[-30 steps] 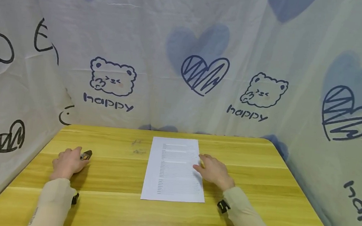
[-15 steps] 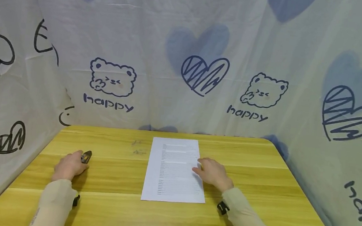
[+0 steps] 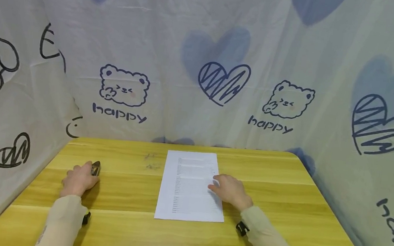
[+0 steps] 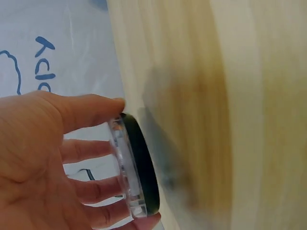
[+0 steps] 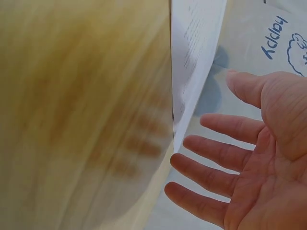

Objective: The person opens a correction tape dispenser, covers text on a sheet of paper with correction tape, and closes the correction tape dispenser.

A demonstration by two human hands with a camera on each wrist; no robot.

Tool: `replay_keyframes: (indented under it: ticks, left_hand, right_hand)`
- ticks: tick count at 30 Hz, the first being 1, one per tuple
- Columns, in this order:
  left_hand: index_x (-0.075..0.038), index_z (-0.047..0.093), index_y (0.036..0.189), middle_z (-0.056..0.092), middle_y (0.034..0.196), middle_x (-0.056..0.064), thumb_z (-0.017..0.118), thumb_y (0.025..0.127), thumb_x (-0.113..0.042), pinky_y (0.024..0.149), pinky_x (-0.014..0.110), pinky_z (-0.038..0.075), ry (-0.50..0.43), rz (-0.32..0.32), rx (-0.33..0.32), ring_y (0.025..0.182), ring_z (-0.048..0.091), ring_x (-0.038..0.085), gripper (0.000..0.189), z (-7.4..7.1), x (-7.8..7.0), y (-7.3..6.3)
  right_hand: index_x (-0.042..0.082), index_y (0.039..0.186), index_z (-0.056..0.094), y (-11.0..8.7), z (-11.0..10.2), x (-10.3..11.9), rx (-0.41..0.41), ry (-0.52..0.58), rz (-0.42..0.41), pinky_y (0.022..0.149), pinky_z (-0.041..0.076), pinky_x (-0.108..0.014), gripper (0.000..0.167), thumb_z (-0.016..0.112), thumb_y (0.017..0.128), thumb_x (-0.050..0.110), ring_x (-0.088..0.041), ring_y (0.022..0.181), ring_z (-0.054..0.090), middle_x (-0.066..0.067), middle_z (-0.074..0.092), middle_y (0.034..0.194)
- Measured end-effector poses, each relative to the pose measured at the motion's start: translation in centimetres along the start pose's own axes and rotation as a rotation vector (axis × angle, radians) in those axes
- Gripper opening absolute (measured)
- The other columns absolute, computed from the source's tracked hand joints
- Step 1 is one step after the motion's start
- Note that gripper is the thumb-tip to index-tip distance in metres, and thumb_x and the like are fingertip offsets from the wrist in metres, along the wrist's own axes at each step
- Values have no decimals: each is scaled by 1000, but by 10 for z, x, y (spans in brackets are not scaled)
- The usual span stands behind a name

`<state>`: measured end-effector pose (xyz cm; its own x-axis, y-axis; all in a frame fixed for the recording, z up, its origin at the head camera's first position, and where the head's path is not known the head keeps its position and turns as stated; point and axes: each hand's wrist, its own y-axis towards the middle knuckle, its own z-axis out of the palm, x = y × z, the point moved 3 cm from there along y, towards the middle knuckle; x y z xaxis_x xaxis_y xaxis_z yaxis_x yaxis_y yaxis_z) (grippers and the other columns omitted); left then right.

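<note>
Left grip (image 3: 79,178) pinches a dark-based, clear plastic piece (image 4: 140,167) over the left part of the desk (image 3: 121,227); from here the hand hides much of it, and I can't make out what it is. Right grip (image 3: 230,190) holds nothing, fingers (image 5: 206,172) loosely spread, covering part of the right edge of a printed sheet (image 3: 186,202), its lines too small to read. White cloth (image 3: 175,56) hangs behind.
</note>
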<state>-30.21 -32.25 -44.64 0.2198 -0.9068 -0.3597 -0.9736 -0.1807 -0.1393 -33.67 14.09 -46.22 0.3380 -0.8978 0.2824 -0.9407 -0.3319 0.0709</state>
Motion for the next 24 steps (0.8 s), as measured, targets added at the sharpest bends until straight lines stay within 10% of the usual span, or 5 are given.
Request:
replay_keyframes:
  ticks: [24]
  left_hand:
    - [1, 36, 148, 47, 133, 38, 46, 95, -44, 80, 65, 48, -17, 80, -130, 109, 53, 56, 70, 6, -47, 7]
  right_hand:
    - [11, 115, 72, 5, 5, 18, -29, -65, -64, 82, 58, -44, 35, 65, 94, 37, -25, 101, 69, -7, 73, 114]
